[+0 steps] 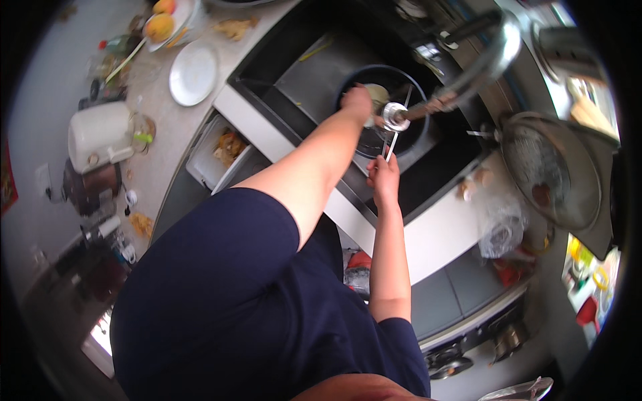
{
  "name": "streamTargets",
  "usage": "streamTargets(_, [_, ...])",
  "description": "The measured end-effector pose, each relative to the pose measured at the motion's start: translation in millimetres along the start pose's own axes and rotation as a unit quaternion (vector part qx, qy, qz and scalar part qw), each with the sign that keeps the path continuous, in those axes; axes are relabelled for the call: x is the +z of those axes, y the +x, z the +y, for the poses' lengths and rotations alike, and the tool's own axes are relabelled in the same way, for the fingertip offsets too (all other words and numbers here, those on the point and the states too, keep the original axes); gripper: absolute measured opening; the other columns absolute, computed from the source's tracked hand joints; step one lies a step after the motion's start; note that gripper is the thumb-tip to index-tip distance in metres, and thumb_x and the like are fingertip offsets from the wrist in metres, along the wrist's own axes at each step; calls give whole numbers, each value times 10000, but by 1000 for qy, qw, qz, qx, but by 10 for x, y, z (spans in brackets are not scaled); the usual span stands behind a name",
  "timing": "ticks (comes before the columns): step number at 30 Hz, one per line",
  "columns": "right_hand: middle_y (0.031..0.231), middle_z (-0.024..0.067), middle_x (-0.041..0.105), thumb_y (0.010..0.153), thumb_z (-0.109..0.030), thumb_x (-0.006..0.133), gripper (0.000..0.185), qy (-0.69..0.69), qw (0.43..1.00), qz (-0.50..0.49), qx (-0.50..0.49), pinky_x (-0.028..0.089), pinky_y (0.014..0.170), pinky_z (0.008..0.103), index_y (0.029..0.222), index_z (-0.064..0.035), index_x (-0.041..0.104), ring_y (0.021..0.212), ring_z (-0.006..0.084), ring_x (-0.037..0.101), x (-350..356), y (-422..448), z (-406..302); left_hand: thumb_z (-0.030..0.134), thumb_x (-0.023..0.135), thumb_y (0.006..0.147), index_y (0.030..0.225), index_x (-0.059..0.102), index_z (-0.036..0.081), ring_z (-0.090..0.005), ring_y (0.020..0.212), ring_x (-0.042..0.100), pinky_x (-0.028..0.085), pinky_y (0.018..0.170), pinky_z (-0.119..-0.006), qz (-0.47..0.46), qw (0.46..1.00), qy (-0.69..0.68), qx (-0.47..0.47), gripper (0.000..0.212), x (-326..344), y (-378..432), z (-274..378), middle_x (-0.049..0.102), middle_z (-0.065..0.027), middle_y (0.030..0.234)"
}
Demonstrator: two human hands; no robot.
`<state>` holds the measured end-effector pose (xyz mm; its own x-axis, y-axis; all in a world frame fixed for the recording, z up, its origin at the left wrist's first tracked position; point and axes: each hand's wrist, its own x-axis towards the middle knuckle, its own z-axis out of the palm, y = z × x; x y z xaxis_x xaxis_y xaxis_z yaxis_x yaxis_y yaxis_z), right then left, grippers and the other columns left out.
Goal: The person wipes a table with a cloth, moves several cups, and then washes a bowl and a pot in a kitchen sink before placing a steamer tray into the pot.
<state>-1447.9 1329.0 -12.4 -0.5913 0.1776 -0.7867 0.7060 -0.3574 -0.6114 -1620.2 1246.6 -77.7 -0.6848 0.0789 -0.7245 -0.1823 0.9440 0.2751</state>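
Observation:
In the dark sink (pixel 321 75) stands a round dark pan or basin (pixel 424 125) with a bluish rim. My left hand (pixel 357 103) reaches inside that rim. Its fingers rest at a pale, blurred object (pixel 377 95), perhaps a sponge or cloth; the grip itself is hidden. My right hand (pixel 385 178), at the near side of the basin, is closed around thin, light-coloured sticks (pixel 393 145) that look like chopsticks. Directly over them hangs the faucet's spray head (pixel 395 116), which covers part of both the sticks and the basin.
The curved chrome faucet (pixel 501 45) arches in from the right. A pan with a glass lid (pixel 541 170) and a clear plastic bag (pixel 501 230) are at right. On the left counter sit a white plate (pixel 193 74) and fruit bowl (pixel 185 25); a scrap bin (pixel 213 160) hangs below.

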Motion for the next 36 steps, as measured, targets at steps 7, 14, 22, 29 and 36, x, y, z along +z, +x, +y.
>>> streamTargets(7, [658, 11, 476, 882, -119, 391, 473, 36, 998, 12, 49, 267, 382, 190, 1332, -90, 251, 439, 39, 328, 153, -12, 34, 161, 414, 835, 1003, 604, -1, -272, 946, 596, 494, 779, -359, 37, 953, -285, -91, 301, 104, 77, -58, 596, -166, 1043])
streamTargets(14, [807, 97, 567, 845, -95, 401, 384, -282, 907, 141, -281, 415, 505, 260, 1217, -2, 423, 577, 149, 506, -241, 888, 472, 271, 601, 745, 1248, 140, -210, -277, 1026, 551, 447, 843, -318, 4, 983, -181, -23, 835, 507, -105, 144, 527, -246, 1119])
streamTargets(22, [956, 230, 527, 814, -101, 492, 310, -505, 780, 84, -359, 419, 796, 402, 1080, 56, 525, 895, 377, 516, 272, 452, 144, 96, 471, 851, 975, 498, 24, -138, 546, 565, 499, 451, -262, 96, 779, -614, 80, 146, -699, -1385, -1120, 555, -91, 726])
streamTargets(29, [944, 251, 541, 819, -128, 432, 330, -569, 742, 178, -305, 416, 805, 430, 1089, 39, 520, 895, 396, 516, 234, 204, 65, 224, 458, 885, 936, 386, -8, -145, 453, 478, 424, 409, -262, 284, 697, -649, -116, 248, -1324, -1140, -3406, 553, -102, 659])
streamTargets(36, [979, 201, 526, 829, -102, 455, 310, -551, 749, 179, -320, 437, 780, 420, 1122, -18, 512, 904, 364, 528, 582, -78, -49, 53, 350, 841, 920, 424, -80, -153, 469, 487, 385, 382, -250, 209, 664, -717, -35, 171, -1527, -819, -3541, 550, -158, 682])
